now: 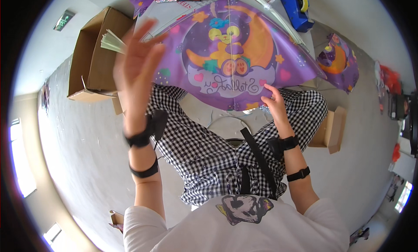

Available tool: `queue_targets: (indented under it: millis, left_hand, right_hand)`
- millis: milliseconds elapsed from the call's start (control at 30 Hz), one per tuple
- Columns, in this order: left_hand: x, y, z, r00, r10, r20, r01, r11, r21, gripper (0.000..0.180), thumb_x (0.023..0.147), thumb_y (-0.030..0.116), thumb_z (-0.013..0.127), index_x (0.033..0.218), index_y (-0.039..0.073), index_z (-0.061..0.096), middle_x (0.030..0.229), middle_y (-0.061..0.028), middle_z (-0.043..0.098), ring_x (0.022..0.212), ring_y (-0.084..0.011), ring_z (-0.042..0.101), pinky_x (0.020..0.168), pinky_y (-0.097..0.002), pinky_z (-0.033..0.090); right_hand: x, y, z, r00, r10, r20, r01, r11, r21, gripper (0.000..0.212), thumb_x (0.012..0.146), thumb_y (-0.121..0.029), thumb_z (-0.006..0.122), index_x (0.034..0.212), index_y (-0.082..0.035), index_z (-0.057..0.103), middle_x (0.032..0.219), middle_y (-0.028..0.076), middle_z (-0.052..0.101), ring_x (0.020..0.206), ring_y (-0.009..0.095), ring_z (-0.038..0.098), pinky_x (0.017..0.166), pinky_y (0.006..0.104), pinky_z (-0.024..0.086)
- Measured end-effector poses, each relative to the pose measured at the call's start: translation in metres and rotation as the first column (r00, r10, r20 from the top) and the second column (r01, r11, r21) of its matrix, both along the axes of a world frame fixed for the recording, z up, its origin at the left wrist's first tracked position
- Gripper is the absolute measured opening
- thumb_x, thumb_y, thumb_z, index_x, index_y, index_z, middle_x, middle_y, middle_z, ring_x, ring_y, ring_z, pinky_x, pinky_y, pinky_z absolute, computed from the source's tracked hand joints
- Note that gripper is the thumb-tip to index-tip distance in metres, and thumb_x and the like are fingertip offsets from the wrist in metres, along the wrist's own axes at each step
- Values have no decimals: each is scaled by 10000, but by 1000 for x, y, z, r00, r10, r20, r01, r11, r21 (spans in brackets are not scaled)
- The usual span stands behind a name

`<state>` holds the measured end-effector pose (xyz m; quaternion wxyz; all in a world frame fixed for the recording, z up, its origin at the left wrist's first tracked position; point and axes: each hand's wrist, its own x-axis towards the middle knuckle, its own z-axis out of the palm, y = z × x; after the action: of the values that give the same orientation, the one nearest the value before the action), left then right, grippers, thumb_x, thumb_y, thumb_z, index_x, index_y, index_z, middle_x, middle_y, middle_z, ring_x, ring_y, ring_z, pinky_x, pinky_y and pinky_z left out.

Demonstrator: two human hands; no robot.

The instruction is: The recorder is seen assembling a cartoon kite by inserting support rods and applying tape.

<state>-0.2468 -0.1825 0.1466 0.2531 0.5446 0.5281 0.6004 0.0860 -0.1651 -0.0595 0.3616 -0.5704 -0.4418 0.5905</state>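
Wide purple triangular fabric sheet (174, 69): orange crescent moon (263, 43), orange stars (200, 17), pink hearts (285, 75), teal patches (210, 66), pale lilac cloud (217, 81) with darker purple lettering, cartoon animal (223, 35) with yellow eye patches, blue flower (218, 23) on top. Smaller purple printed fabric piece (338, 62), right: orange crescent too. Large open cardboard box (104, 62), left: plain brown; long thin sticks (112, 42) there pale greenish white. Small open cardboard box (334, 130), right: light brown. Plastic tape dispenser (296, 15): blue, yellow roll (301, 3). Trousers (200, 143): black-and-white check. Short-sleeved shirt (287, 228): white, dark-grey print. Wrist straps (288, 142): black. Floor (87, 143): grey.
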Motion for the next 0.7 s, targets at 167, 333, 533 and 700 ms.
queue_targets:
  millis: [167, 333, 533, 700]
  left_hand:
    - [-10, -82, 114, 879, 216, -426, 103, 785, 612, 814, 809, 569, 586, 1393, 28, 417, 1367, -287, 441, 1268, -457, 404, 994, -650, 326]
    - [5, -91, 96, 857, 277, -434, 32, 812, 583, 747, 835, 514, 567, 1379, 25, 419, 1342, -289, 456, 1208, -447, 437, 953, -617, 357]
    - [3, -112, 98, 835, 312, -454, 31, 796, 605, 646, 874, 432, 540, 1359, 21, 423, 1304, -292, 479, 1119, -432, 487, 891, -568, 404]
    - [4, -95, 102, 790, 404, -461, 55, 702, 710, 563, 907, 363, 516, 1342, 18, 427, 1273, -294, 498, 1044, -419, 529, 840, -527, 444]
  right_hand:
    - [-8, -9, 10, 993, 117, 26, -114, 988, -104, 503, 868, -73, 656, 1348, -97, 506, 1025, 46, 594, 738, 54, 549, 720, 223, 467]
    - [-1, -13, 8, 995, 91, 48, -86, 991, -104, 493, 867, -113, 672, 1332, -77, 511, 1114, 103, 554, 783, 68, 552, 731, 236, 480]
    - [6, -12, 4, 998, 53, 22, -51, 995, -85, 495, 851, -121, 697, 1307, -41, 520, 1254, 178, 525, 849, 135, 586, 738, 263, 498]
    - [20, -13, -5, 998, 49, 35, -48, 998, -31, 491, 854, -121, 697, 1300, -17, 520, 1299, 144, 544, 915, 131, 603, 746, 275, 503]
